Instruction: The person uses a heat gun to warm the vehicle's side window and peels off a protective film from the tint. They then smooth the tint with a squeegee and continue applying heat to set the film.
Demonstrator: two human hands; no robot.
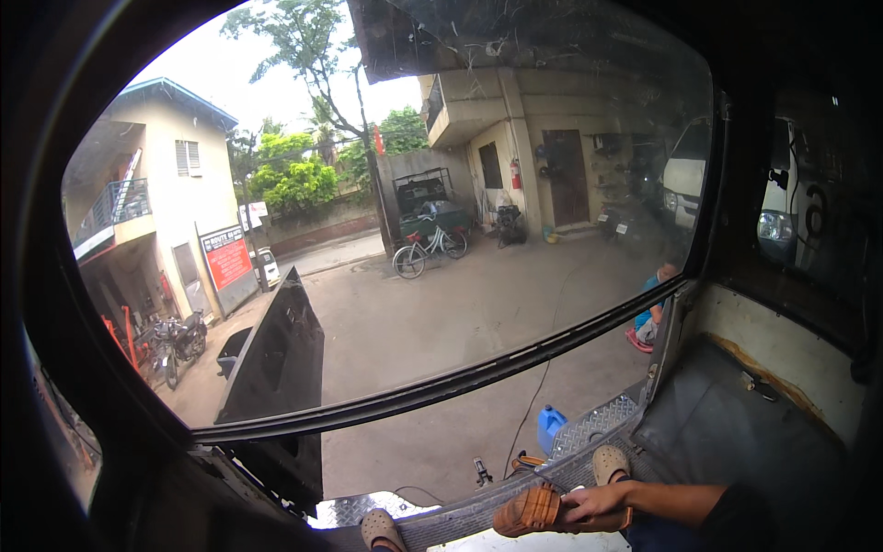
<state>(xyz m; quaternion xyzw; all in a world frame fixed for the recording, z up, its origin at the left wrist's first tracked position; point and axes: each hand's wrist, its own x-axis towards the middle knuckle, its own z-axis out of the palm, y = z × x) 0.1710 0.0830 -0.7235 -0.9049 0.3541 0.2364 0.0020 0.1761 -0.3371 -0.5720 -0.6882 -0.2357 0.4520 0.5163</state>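
At the lower right my bare right hand [593, 501], its forearm reaching in from the right, is closed on an orange-brown work glove [527, 512]. The thumb and fingers lie over the glove's back and cuff side. The glove looks rounded and filled; whether my left hand is inside it cannot be made out, and no left forearm shows. Below the glove is a pale flat surface [501, 543]. My feet wear beige clogs, the left one [379, 528] low in the middle and the right one [609, 463] near the step.
A window frame [441, 386] spans the view above my hands. Beyond the tread-plate step [593, 425] stand a blue jug [551, 427] and a dark cable [526, 419]. A black door panel [276, 359] juts out left; a person [651, 313] crouches outside at right.
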